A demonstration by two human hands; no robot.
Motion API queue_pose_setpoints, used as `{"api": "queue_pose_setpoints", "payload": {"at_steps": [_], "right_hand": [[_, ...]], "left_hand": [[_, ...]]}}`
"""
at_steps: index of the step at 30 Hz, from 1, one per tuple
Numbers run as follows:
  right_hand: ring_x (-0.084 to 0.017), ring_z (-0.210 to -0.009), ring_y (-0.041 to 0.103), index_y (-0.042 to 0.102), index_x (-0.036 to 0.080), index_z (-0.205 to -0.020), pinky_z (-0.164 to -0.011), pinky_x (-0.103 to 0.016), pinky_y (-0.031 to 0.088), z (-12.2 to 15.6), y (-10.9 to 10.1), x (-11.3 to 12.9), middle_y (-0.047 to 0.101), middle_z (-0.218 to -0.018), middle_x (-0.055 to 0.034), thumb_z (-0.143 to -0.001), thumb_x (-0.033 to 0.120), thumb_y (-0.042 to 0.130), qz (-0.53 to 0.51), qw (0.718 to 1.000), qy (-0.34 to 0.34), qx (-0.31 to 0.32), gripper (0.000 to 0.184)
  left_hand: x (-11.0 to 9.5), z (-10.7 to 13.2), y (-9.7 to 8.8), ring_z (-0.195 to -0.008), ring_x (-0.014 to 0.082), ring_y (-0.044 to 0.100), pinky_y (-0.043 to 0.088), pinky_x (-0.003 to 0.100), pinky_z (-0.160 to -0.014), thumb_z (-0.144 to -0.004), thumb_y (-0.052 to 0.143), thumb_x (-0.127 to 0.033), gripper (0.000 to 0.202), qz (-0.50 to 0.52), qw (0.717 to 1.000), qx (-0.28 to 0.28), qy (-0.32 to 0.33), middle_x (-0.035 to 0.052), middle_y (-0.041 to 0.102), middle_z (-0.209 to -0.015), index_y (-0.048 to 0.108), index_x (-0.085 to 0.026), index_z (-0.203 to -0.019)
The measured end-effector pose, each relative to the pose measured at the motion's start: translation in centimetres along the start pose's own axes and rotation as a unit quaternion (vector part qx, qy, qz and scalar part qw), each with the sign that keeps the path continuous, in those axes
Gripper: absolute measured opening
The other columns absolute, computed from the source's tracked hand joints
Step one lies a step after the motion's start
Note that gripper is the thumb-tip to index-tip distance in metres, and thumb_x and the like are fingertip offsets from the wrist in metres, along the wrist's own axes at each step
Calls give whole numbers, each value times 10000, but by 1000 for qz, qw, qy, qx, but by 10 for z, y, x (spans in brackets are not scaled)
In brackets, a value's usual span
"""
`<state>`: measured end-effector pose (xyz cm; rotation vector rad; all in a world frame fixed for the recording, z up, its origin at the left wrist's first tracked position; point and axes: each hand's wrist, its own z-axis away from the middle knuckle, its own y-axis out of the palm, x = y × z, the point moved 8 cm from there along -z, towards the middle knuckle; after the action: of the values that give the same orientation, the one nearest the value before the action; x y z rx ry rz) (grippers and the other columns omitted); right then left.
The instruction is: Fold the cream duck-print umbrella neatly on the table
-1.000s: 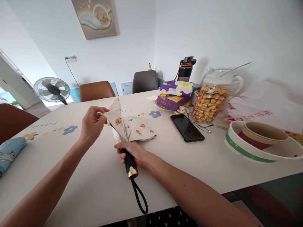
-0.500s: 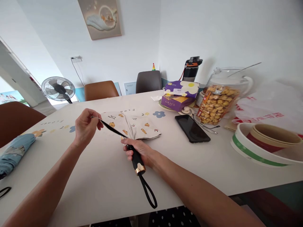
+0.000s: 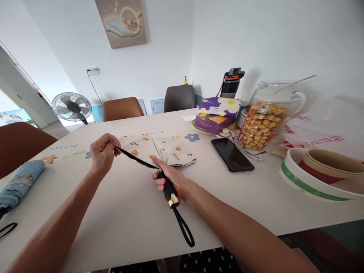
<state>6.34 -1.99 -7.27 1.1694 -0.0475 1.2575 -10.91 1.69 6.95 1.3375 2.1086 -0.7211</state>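
A folding umbrella (image 3: 182,151) with a cream canopy printed with small orange figures lies loosely spread on the white table. My right hand (image 3: 170,177) is closed around its black handle, thumb resting on the cloth at the handle's top. A gold-coloured band rings the handle's end, and a black wrist loop (image 3: 184,227) hangs from it toward me. My left hand (image 3: 104,153), closed, pinches the edge of the canopy and holds it up to the left. The black underside shows as a taut strip between both hands.
A black phone (image 3: 232,154) lies right of the umbrella, beside glasses and a jar of snacks (image 3: 260,129). Purple boxes (image 3: 213,123) sit behind. Paper bowls (image 3: 315,185) stand at far right. A folded blue umbrella (image 3: 21,182) lies at far left.
My right hand and the umbrella handle have shifted slightly right, and its thumb has moved up onto the cloth. My left hand keeps its pinch on the canopy edge.
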Motion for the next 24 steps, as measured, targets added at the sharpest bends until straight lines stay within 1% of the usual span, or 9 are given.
{"api": "queue_pose_setpoints", "payload": {"at_steps": [3,5,7,9,12,15,18,21,24], "right_hand": [[-22,-365,305,475,181,-839,-316,-167,319,3,-4,2,446,-619,48,-711,347,667,32,998,-14,-42,284],[-26,-362,312,490,163,-794,-311,-179,326,3,-7,3,447,-608,43,-714,271,653,52,996,-22,-68,212],[-30,-356,314,487,156,-739,-304,-186,326,3,-9,4,439,-588,45,-708,216,634,70,994,-30,-84,162],[-33,-352,319,475,157,-692,-300,-189,330,3,-10,4,432,-569,47,-696,181,622,88,991,-40,-89,149],[-40,-352,327,450,161,-629,-299,-195,338,3,-9,5,418,-540,46,-681,151,609,113,988,-53,-93,168],[-47,-344,321,417,172,-581,-290,-205,335,3,-9,5,398,-507,48,-668,125,587,135,984,-57,-99,197],[-52,-329,325,408,175,-562,-279,-208,328,3,-6,5,398,-489,49,-651,108,569,154,981,-66,-97,196],[-57,-310,328,405,176,-544,-273,-212,330,5,-1,5,382,-451,57,-640,105,552,171,978,-82,-91,189],[-55,-299,317,400,178,-533,-279,-210,331,7,5,2,354,-409,67,-648,117,546,170,981,-71,-66,196]], "left_hand": [[19,-3,8,-397,92,436,332,205,-380,-543,399,-105,149,-50,987,128,-85,-16,485,-455,514,-185,-491],[45,4,18,-395,98,428,330,209,-387,-541,400,-129,166,-100,944,261,-175,-8,479,-432,545,-187,-483],[69,12,19,-377,101,401,321,213,-384,-533,394,-144,196,-157,897,339,-237,-10,454,-391,580,-192,-492],[83,11,14,-380,99,394,320,212,-388,-519,386,-143,222,-202,888,326,-252,-8,500,-418,601,-197,-521],[79,6,13,-459,100,452,355,208,-423,-535,382,-134,228,-195,931,211,-224,3,624,-608,596,-197,-583],[57,14,30,-573,112,519,441,236,-555,-611,398,-128,203,-137,965,138,-174,4,631,-680,588,-196,-639],[39,32,58,-855,159,578,459,301,-783,-707,438,-166,221,-101,978,132,-128,29,639,-915,626,-209,-814],[40,45,78,-1233,206,383,363,332,-973,-771,504,-271,366,-65,978,137,-143,53,419,-1340,528,-236,-1135],[49,47,85,-1346,208,178,192,340,-1085,-806,510,-371,473,-49,972,115,-199,42,241,-1454,406,-246,-1249]]}}
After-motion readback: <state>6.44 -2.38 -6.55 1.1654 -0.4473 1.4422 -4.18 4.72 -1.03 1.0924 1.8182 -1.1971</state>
